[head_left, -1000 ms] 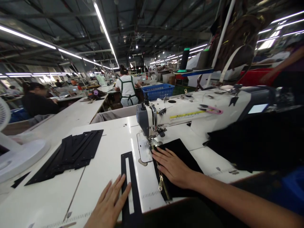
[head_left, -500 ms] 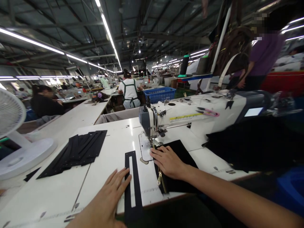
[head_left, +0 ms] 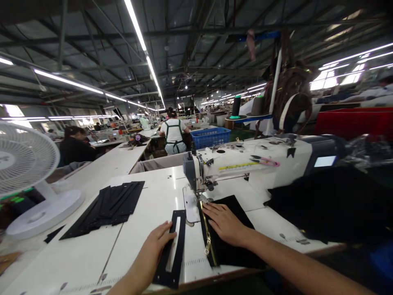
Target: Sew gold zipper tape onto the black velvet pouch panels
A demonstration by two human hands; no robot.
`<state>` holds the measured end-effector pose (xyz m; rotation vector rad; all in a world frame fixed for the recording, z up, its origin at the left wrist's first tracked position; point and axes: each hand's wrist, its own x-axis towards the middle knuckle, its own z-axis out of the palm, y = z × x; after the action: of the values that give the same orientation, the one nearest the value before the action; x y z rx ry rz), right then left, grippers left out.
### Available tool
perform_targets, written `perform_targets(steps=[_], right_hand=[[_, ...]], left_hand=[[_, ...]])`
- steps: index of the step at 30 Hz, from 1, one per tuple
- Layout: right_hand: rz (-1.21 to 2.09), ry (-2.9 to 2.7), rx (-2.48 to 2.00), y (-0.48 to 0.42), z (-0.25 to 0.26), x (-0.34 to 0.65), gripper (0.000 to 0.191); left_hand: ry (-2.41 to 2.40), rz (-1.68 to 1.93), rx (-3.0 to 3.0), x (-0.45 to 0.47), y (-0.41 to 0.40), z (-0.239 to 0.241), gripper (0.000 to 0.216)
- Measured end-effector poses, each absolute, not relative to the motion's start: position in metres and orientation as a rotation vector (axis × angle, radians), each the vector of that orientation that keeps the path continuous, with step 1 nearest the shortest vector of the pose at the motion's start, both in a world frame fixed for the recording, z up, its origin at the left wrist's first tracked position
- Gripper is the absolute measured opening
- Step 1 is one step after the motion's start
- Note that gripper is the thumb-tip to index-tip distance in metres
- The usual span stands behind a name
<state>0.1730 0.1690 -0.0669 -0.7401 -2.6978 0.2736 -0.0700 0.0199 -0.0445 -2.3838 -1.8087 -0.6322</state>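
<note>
My right hand [head_left: 225, 223] lies flat, fingers stretched out, on a black fabric panel [head_left: 236, 254] just in front of the sewing machine's needle area [head_left: 200, 194]. A gold-toothed zipper [head_left: 206, 229] runs along the panel's left edge, its metal pull [head_left: 208, 245] hanging towards me. My left hand [head_left: 155, 248] grips the left edge of a black slotted strip [head_left: 179, 250], fingers bent over it; the thumb is hidden. The strip has a long narrow window and small holes at its ends, and lies slightly slanted left of the panel.
A stack of black pieces [head_left: 106, 207] lies on the white table [head_left: 132, 241], with a white fan [head_left: 46, 211] farther left. Pink-handled snips [head_left: 265, 161] rest on the sewing machine [head_left: 239, 157]. Dark fabric [head_left: 331, 209] is heaped right. A blue basket [head_left: 210, 138] and a seated person [head_left: 173, 135] are beyond.
My left hand has gone from lying flat to gripping the slotted strip, whose near end has swung left. My right hand stays on the panel. The view has tilted up.
</note>
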Motion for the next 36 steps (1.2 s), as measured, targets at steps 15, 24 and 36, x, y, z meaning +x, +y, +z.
perform_targets(steps=[15,24,36], right_hand=[[0.422,-2.651,-0.641,0.15,-0.061,0.189,0.052],[0.414,-2.618,-0.676,0.153,-0.064,0.19,0.053],[0.566,-2.555,-0.713,0.158,-0.066,0.19,0.049]], left_hand=[[-1.432,-0.523,-2.324,0.006,0.095,-0.058,0.03],[-1.459,-0.334,-2.431,0.003,0.099,-0.058,0.029],[-1.338,-0.283,-2.422,-0.013,0.106,-0.065,0.03]])
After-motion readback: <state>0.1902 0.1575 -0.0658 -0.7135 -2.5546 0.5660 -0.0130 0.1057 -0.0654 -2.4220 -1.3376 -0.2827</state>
